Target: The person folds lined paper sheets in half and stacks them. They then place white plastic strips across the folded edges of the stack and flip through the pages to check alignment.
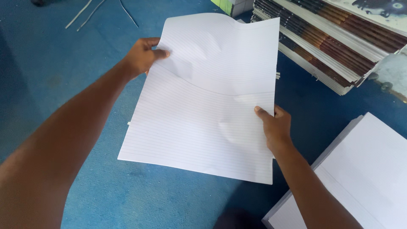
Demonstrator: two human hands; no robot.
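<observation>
Both hands [144, 55] [275, 127] pinch ruled sheets [203, 110] (white, buckled).

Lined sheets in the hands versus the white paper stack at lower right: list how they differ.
The lined sheets are held up by the left hand and right hand; the paper stack lies on the blue floor. The sheets are thin and buckled; the stack is thick and flat. Both are white.

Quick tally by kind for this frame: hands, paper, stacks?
Bare hands: 2, left hand, right hand
Held bundle of white ruled paper sheets: 1
Flat pile of white paper: 1
Stack of bound booklets with brown spines: 1
Total: 5
</observation>
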